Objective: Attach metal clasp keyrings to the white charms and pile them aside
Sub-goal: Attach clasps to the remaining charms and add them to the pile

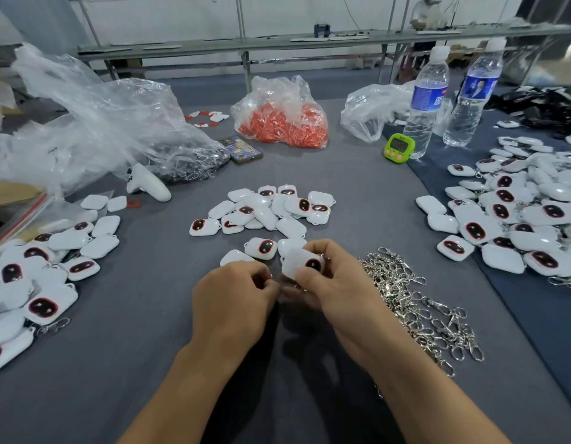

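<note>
- Through the head camera, we are gripping a white charm (301,263) in our right hand (335,283) over the grey table (149,363), with the fingers curled round it.
- We are curling our left hand (232,293) close against the right. Whether it is pinching anything, we cannot tell.
- Loose charms (268,209) are lying just beyond the hands.
- Metal keyrings (415,302) are lying heaped just beside the right hand.
- Charms with clasps (37,277) are sitting piled far left.

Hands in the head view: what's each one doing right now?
Left hand: fingers curled, contents hidden; cannot tell.
Right hand: grips a white rounded plastic charm with a dark, red-rimmed oval.
</note>
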Demonstrator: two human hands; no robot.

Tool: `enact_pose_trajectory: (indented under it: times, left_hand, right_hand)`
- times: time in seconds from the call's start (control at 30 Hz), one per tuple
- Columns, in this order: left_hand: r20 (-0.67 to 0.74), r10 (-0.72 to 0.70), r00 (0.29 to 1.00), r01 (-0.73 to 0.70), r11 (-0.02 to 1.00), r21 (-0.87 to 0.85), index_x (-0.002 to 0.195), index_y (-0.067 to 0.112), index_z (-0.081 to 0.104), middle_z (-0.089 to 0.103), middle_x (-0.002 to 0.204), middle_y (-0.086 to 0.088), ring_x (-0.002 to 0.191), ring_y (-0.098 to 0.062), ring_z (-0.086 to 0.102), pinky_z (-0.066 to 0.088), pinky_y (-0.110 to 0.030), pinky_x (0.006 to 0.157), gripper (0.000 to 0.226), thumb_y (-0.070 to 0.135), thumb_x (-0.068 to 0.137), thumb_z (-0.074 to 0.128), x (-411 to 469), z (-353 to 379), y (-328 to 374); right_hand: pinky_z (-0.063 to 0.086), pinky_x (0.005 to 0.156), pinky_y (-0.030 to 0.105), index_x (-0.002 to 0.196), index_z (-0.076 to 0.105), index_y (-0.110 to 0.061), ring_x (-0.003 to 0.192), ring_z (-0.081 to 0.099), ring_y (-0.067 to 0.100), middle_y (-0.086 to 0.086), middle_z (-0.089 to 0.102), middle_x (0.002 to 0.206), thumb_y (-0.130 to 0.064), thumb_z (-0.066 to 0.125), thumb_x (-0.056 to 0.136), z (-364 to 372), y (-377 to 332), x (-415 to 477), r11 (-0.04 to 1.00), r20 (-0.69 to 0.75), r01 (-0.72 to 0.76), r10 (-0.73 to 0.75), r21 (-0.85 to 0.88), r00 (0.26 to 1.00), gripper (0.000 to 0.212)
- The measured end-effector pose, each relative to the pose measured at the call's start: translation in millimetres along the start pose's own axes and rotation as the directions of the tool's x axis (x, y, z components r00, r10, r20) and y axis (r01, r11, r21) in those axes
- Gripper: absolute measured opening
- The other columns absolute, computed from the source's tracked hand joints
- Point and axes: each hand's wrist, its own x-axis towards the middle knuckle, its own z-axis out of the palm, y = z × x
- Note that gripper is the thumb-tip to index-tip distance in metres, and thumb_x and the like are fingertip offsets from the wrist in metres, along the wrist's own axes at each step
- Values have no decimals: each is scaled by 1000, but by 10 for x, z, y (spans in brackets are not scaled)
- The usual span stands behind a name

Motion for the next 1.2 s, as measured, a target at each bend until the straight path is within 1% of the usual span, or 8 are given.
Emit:
enact_pose_trajectory:
  times: [0.07, 0.13, 0.2, 0.33, 0.6, 0.87, 1.1, 1.2]
  left_hand:
    - [26, 9, 1000, -8, 1000, -7, 64, 35, 63, 57, 56, 18, 59, 2, 52, 28, -17, 51, 15, 36, 75, 72, 1, 11, -9]
    - [81, 39, 996, -35, 998, -51, 67, 33, 65, 61, 61, 18, 62, 0, 55, 31, -17, 53, 11, 35, 74, 73, -14, 31, -5]
    - [128, 73, 989, -61, 994, -95, 72, 35, 67, 62, 70, 24, 69, 0, 58, 33, -15, 54, 7, 34, 74, 74, -26, 37, 4]
    - [179, 128, 976, -101, 983, -153, 76, 39, 71, 63, 68, 22, 73, 3, 59, 36, -13, 58, 7, 33, 74, 76, -15, 43, -8]
    - [196, 217, 956, -178, 964, -197, 83, 34, 74, 67, 75, 17, 75, -4, 59, 47, -25, 66, 19, 42, 71, 61, -12, 12, 3]
    - [176, 266, 948, -249, 962, -110, 86, 31, 77, 64, 76, 14, 72, -5, 56, 46, -28, 65, 5, 32, 83, 73, -37, -5, 6]
    - [138, 215, 967, -198, 972, -125, 83, 32, 78, 68, 75, 13, 70, -6, 59, 51, -33, 68, 4, 32, 79, 78, -50, -6, 29]
    - [89, 184, 979, -162, 964, -211, 79, 33, 78, 67, 71, 17, 69, -3, 61, 45, -17, 63, 11, 25, 75, 82, -50, 3, 41]
  right_hand:
    - [56, 78, 33, 98, 64, -24, 77, 62, 9, 6, 71, 87, -6, 65, 94, -12, 63, 33, 969, -68, 23, -41, -245, 997, 18]
    - [44, 59, 17, 95, 60, -26, 62, 51, -1, -6, 65, 77, -12, 65, 95, -79, 43, 65, 878, -181, 78, -183, -473, 966, 15]
    - [37, 51, 16, 92, 57, -28, 56, 48, 0, -11, 61, 69, -13, 63, 96, -146, 1, 71, 816, -234, 130, -309, -564, 922, 16]
    - [38, 54, 13, 93, 63, -32, 56, 52, 2, -14, 63, 69, -18, 69, 92, -169, -16, 45, 797, -144, 170, -306, -579, 941, 15]
    - [52, 70, 32, 99, 57, -34, 74, 63, 18, -2, 70, 87, -22, 69, 93, -190, -48, 30, 708, -16, 130, -196, -694, 980, 18]
    - [39, 55, 9, 92, 59, -32, 70, 55, 3, -8, 62, 77, -18, 68, 94, -198, -104, 9, 640, 39, 153, -188, -753, 981, 17]
    - [42, 57, 10, 86, 61, -31, 65, 56, -3, -6, 65, 71, -19, 72, 90, -195, -96, 0, 673, 72, 175, -178, -719, 981, 17]
    - [42, 55, 17, 87, 64, -32, 54, 55, 4, -3, 69, 74, -16, 72, 89, -211, -79, 20, 739, 9, 121, -154, -663, 988, 18]
